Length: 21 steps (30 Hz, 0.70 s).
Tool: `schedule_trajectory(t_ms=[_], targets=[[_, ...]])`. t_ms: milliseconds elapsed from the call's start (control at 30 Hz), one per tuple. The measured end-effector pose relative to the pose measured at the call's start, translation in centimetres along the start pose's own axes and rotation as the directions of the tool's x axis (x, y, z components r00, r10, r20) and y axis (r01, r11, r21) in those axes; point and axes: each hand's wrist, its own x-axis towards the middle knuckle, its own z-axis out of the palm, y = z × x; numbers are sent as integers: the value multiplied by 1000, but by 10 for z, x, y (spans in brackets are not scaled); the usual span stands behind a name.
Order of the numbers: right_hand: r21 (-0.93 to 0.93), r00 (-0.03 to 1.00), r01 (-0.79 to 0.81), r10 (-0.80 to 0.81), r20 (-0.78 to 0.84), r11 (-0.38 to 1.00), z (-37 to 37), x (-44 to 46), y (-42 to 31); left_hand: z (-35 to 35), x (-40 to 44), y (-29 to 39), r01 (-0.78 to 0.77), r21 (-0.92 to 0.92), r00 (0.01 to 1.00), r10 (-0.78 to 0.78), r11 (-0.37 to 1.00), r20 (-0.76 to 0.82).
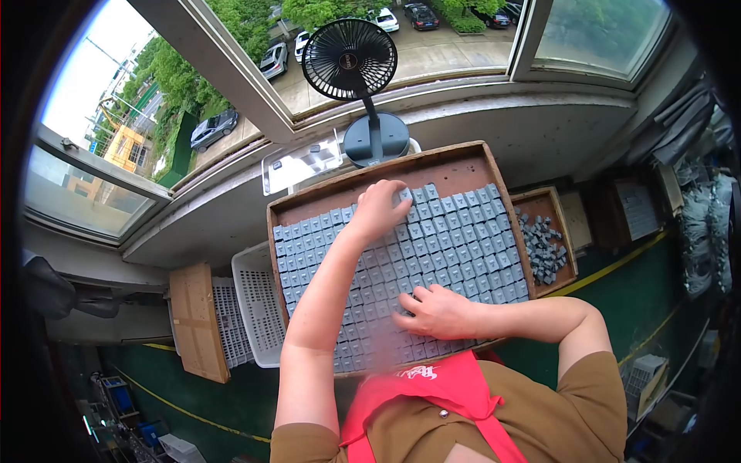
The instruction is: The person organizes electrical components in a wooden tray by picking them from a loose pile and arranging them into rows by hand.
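Rows of small grey blocks (463, 231) fill most of a shallow wooden tray (455, 158); their exact kind is too small to make out. Up at the far edge of the rows is my left hand (378, 210), its thumb and fingers closed about a grey block (407, 195) at the end of a row. My right hand (438, 312) rests low over the nearer rows with its fingers curled down onto the blocks. Whatever lies under those fingertips is hidden.
A black fan (350, 62) stands behind the tray by the window, beside a clear plastic box (301, 166). To the right, a wooden box (570, 231) holds loose grey blocks. White crates (258, 305) and a cardboard piece (199, 320) are at left.
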Motion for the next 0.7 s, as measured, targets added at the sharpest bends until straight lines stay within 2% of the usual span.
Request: schedule_trajectory(t_ms=[100,167,200,267,333,367,400,433,500,567,700], targets=[[-15,999,48,-48,14,999,1,0,2,0,0,1,0,22,1000,0,1000,-3],[256,1000,-11,4,25,967,-9,0,4,2,0,2,-9,44,1000,9,999,-7],[253,1000,-13,7,26,967,-15,0,10,4,-1,1,-58,107,997,63,993,-44],[411,981,-148,185,-52,900,-30,1,34,7,2,2,-105,173,989,120,979,-80],[424,904,-262,374,-207,867,-41,-3,80,14,6,9,-179,234,968,213,956,-129],[376,838,-331,453,-305,866,-45,-3,105,19,10,14,-181,233,968,215,956,-130],[340,781,-439,540,-313,832,-36,-5,135,25,14,21,-160,196,974,187,967,-127],[261,747,-498,562,-355,827,-34,-7,156,30,19,27,-141,160,979,161,977,-123],[136,752,-542,551,-362,829,-15,-10,190,37,24,35,-125,131,978,144,984,-150],[142,760,-582,598,-253,800,-14,-8,197,40,25,39,-30,173,995,46,984,-93],[42,784,-560,545,-296,828,-19,-16,196,44,19,30,-54,135,983,76,989,-165]])
